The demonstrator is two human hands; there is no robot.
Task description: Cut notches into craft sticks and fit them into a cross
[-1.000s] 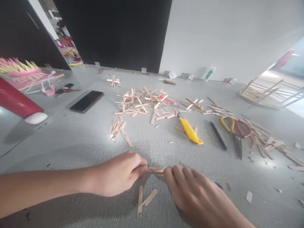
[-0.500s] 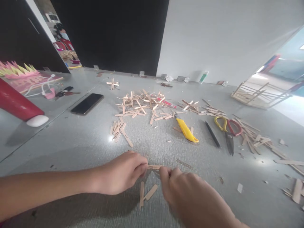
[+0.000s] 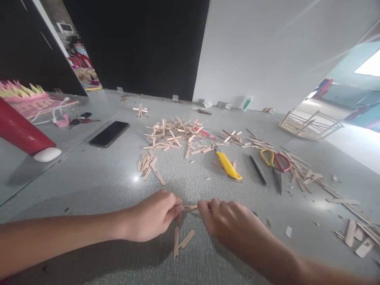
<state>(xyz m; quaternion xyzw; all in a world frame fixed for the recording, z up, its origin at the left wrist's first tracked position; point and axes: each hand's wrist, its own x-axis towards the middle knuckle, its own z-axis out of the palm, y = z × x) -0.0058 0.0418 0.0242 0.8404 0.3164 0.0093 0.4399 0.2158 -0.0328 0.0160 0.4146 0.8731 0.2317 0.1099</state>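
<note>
Between my two hands runs a wooden craft stick, of which only a short middle stretch shows. My left hand pinches its left end, and my right hand is closed round its right end. The fingers cover both ends, so I cannot tell whether it is one stick or two laid together. Just below my hands lie two cut stick pieces, one with a notch. Past my left hand is a small heap of notched sticks.
A pile of sticks lies farther back. A yellow box cutter, a dark pen and scissors lie at the right, near scattered sticks. To the left are a phone and a red cylinder. A stick frame stands far right.
My right hand has shifted slightly up, and more of its forearm shows. The stick stays between both hands. The view has turned a little to the right.
</note>
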